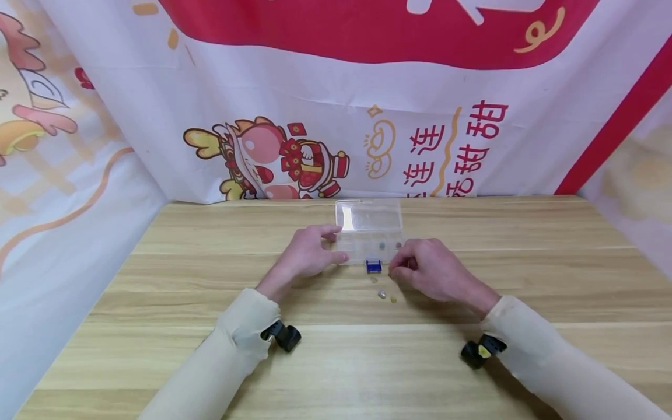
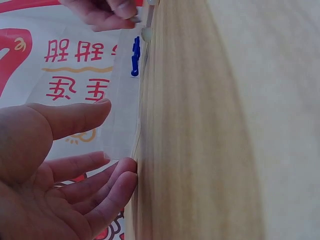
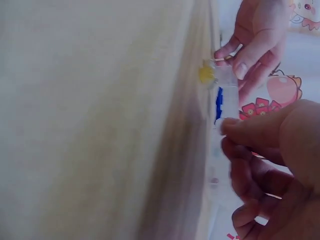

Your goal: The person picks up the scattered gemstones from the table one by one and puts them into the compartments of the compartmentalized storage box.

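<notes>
Pale sleeves nearest. Left hand, fingers spread, at left edge of clear box, lid open far side; right hand pinches small grey piece, box's near right. Probably best: light pinch, box steady.

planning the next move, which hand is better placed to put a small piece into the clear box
Right, I'd say: the right hand pinches a small piece near the front of the clear box; the loose pieces lie closer to it too. The left hand, at the box's left side, holds no piece.
</notes>
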`<state>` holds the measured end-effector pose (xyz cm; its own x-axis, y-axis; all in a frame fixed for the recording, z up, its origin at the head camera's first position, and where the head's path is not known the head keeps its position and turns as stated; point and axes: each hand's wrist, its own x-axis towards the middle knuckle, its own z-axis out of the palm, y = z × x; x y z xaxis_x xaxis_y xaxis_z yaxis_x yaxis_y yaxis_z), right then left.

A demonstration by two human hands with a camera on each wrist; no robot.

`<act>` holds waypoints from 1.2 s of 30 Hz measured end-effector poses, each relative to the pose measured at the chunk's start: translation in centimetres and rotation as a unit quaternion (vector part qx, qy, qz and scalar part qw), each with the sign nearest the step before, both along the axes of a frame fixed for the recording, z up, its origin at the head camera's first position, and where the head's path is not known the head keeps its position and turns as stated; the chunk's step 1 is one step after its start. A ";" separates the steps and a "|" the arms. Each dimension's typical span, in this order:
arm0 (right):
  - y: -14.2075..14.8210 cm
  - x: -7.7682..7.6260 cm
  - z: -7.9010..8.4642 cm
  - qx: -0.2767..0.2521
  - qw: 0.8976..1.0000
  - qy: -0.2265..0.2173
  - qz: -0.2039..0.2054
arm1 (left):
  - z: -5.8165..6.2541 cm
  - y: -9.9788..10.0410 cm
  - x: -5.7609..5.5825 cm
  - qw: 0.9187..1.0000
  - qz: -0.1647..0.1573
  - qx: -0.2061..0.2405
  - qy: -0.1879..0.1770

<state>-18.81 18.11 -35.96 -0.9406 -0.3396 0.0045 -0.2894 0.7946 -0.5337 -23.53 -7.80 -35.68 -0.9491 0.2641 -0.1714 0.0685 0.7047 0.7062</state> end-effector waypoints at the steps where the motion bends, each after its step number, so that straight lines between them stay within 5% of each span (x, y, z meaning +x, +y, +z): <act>1: -0.1 -0.1 0.2 -0.007 1.000 0.008 0.000 | 0.1 0.0 0.0 1.000 0.001 0.000 0.000; 6: -0.9 -1.1 0.9 -0.044 0.998 0.033 -0.009 | 0.1 0.0 0.1 1.000 0.003 0.003 -0.003; 16: -3.5 -3.1 1.1 -0.087 0.996 0.010 -0.028 | -0.1 0.1 0.0 1.000 0.002 0.011 -0.001; 36: -7.1 -6.2 0.4 -0.044 0.999 -0.002 -0.017 | 0.1 -0.2 0.0 1.000 0.004 -0.001 0.003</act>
<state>-24.98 11.05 -35.61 -0.9519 -0.3051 0.0287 -0.2598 0.7537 -0.6037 -23.56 -7.97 -35.62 -0.9526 0.2554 -0.1654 0.0670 0.7064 0.7046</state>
